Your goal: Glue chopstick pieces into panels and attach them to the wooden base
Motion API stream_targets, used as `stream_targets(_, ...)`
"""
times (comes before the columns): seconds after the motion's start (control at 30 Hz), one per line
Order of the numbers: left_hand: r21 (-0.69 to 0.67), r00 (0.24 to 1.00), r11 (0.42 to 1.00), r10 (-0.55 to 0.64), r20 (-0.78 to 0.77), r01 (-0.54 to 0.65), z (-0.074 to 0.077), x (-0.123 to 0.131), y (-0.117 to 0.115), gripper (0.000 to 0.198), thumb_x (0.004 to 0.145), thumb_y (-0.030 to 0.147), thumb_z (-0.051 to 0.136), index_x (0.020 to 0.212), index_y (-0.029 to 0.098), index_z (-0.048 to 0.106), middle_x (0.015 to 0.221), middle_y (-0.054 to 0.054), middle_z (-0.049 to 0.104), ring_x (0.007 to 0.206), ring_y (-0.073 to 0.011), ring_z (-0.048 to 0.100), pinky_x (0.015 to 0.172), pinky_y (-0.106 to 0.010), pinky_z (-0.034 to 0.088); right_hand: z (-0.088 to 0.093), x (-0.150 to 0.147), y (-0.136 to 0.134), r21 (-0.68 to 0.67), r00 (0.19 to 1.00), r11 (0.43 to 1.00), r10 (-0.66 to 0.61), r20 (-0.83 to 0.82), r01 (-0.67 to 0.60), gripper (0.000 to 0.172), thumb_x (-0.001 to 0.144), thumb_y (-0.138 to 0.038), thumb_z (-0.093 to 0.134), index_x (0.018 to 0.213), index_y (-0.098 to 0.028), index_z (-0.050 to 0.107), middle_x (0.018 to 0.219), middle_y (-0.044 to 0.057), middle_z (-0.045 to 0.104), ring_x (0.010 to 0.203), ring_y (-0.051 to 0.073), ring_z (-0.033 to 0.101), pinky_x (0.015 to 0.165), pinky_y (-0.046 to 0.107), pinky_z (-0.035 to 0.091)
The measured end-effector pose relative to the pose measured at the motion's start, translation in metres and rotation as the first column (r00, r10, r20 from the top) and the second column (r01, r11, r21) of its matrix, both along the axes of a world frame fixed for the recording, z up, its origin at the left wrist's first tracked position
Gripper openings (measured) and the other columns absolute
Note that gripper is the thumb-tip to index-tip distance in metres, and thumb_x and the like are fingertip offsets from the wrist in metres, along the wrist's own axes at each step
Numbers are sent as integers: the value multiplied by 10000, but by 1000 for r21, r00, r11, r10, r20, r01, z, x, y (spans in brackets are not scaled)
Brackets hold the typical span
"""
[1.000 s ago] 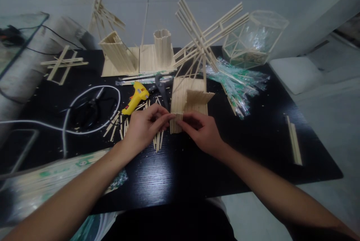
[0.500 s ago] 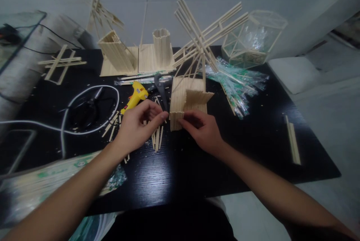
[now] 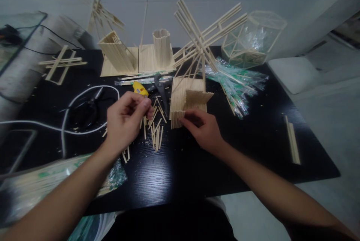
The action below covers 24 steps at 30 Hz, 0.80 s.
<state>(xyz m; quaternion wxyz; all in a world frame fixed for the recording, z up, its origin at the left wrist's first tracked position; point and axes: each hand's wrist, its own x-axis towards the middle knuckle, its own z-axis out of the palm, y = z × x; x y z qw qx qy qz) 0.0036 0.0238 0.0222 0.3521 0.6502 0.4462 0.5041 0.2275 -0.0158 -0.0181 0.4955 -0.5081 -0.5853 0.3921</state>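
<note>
My left hand [image 3: 123, 121] hovers over the yellow glue gun [image 3: 140, 88], fingers curled round its handle; only the gun's top shows past my knuckles. My right hand [image 3: 204, 130] rests on the black table [image 3: 253, 136] and pinches the low front wall of a small open box of wooden sticks [image 3: 187, 96], thumb and fingers pressed to its near edge. Several short cut sticks [image 3: 154, 130] lie scattered between my hands.
Grey scissors [image 3: 161, 85] lie behind the loose sticks. A white cable [image 3: 84, 92] loops round black cutters [image 3: 90, 109] at left. Stick models [image 3: 137, 55], a windmill-like frame [image 3: 201, 36], a clear faceted case [image 3: 253, 38] and plastic wrappers [image 3: 237, 83] crowd the back. Two sticks [image 3: 292, 143] lie right.
My left hand has left the stick box's front wall and moved left and up onto the glue gun. My right hand has stayed on the box.
</note>
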Motion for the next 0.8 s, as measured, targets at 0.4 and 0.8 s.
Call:
stream_targets(0.4, -54, 953, 989, -150, -263, 141, -8, -2, -3, 184, 954, 298, 693, 807, 195, 651, 637, 28, 669, 530, -98, 605, 522, -233, 453, -1, -1, 1, -6, 1000, 1000, 12, 2, -12, 167, 876, -373, 775, 909, -214, 737, 850, 30, 782, 772, 190, 755, 746, 318, 633)
stream_targets(0.8, 110, 828, 946, -206, -521, 305, -5, -1, 1, 185, 1003, 313, 619, 929, 203, 749, 854, -31, 784, 742, -158, 725, 691, -270, 547, -1, -1, 0, 16, 996, 999, 43, 72, -44, 97, 895, -296, 746, 933, -209, 730, 874, 32, 783, 777, 178, 750, 751, 303, 623)
